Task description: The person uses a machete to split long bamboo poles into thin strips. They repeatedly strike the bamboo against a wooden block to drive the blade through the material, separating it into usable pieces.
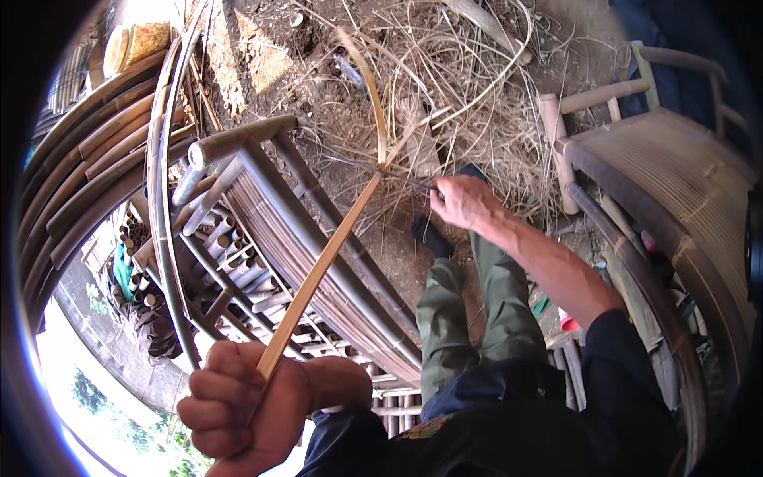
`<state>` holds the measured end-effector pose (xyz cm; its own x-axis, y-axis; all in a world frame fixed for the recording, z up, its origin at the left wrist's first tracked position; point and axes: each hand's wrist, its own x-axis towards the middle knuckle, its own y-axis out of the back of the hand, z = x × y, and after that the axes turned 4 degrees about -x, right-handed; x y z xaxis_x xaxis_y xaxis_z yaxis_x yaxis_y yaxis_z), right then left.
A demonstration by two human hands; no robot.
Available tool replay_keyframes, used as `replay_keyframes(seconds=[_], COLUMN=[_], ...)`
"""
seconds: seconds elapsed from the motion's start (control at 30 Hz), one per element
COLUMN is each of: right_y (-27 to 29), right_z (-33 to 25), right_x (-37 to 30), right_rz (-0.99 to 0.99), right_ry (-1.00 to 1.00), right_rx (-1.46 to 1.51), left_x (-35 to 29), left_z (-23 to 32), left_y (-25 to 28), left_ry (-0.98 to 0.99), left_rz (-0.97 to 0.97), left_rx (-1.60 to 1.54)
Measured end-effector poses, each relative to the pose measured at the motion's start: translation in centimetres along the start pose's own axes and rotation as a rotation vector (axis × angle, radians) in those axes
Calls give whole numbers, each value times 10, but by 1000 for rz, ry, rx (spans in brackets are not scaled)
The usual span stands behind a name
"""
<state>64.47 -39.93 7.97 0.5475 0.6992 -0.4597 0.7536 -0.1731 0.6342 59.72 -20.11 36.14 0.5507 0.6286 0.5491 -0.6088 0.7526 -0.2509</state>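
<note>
where the left hand [248,404] grips, fingers [208,415] partly hide the strip [324,266].

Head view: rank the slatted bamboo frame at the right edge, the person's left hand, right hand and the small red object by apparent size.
1. Slatted bamboo frame
2. Left hand
3. Right hand
4. Small red object
Apparent size only; the left hand seems nearer the camera.

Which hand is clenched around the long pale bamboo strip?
The left hand, at lower left of the picture: its fist closes around the pale strip, whereas the right hand, farther up, grips a thin dark tool.
</note>
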Motion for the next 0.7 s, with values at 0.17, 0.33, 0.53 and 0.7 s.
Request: replay_keyframes(seconds=[0.17, 0.33, 0.53, 0.7], right_y=[24, 53, -4, 40], right_z=[-9, -79, -6, -52], right_x=[9, 5, 56, 29], right_rz=[-219, 222, 75, 297], right_ry=[-69, 381, 131, 482], right_rx=[191, 365, -32, 309], left_x=[-13, -58, -51, -52], left_z=[-33, -100, -100, -101], left_y=[-5, 4, -5, -5], left_ry=[-76, -55, -22, 13], left_rz=[151, -11, 10, 30], left_rx=[56, 52, 78, 69])
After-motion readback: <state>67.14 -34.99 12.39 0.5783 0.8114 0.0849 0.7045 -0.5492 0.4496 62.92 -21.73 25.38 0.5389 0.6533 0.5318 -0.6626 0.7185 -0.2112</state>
